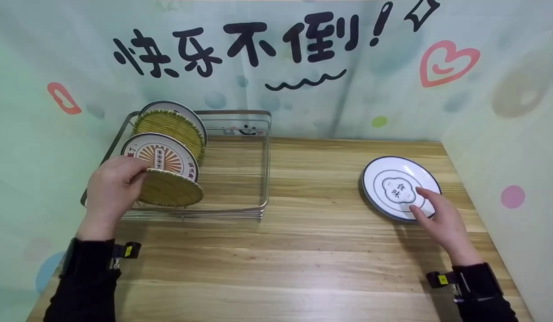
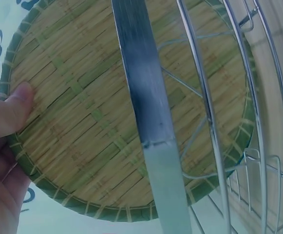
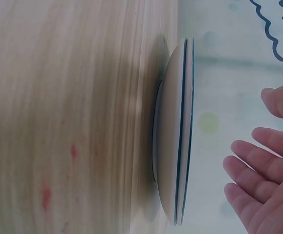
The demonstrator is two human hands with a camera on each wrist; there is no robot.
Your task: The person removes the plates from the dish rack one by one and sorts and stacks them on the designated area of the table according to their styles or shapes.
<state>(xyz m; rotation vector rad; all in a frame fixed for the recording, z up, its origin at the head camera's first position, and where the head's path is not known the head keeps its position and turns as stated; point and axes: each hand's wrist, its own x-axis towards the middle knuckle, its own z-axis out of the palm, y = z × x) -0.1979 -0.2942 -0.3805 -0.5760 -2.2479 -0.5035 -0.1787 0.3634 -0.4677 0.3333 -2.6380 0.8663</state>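
My left hand [image 1: 113, 190] pinches the rim of a round woven bamboo tray [image 1: 171, 190] between thumb and fingers. That tray stands on edge at the front of a wire dish rack [image 1: 264, 179]; in the left wrist view its weave [image 2: 90, 126] shows behind the rack's metal bars. Behind it stand a printed white plate [image 1: 187, 156], a second bamboo tray [image 1: 169, 123] and another plate [image 1: 196, 117], mostly hidden. My right hand [image 1: 444, 219] hovers spread over a blue-rimmed white plate [image 1: 379, 179] on the right. From the right wrist, two stacked plates [image 3: 173, 136] show edge-on, apart from the fingers.
The rack stands at the left of a wooden table [image 1: 303, 250]. A printed backdrop [image 1: 303, 98] with black characters rises behind, and a pale side wall [image 1: 527, 147] runs close along the right edge.
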